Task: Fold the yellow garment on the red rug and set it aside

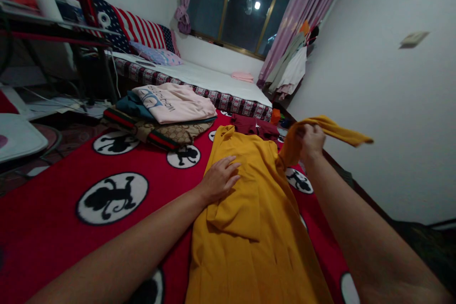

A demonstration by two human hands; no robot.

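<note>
A mustard-yellow garment (256, 228) lies spread lengthwise on a red blanket (53, 228) with black-and-white monkey circles. My left hand (219, 178) rests flat, fingers apart, on the garment's left side, over a folded-in sleeve. My right hand (311, 141) is raised above the garment's right shoulder and pinches the other yellow sleeve (338, 133), which stretches out to the right in the air.
A pile of folded clothes (167, 109), a pink top uppermost, sits at the blanket's far left. A dark red garment (258, 126) lies beyond the yellow one. Behind is a mattress (210, 78) with pillows, a window, hanging clothes (290, 69) and a white wall on the right.
</note>
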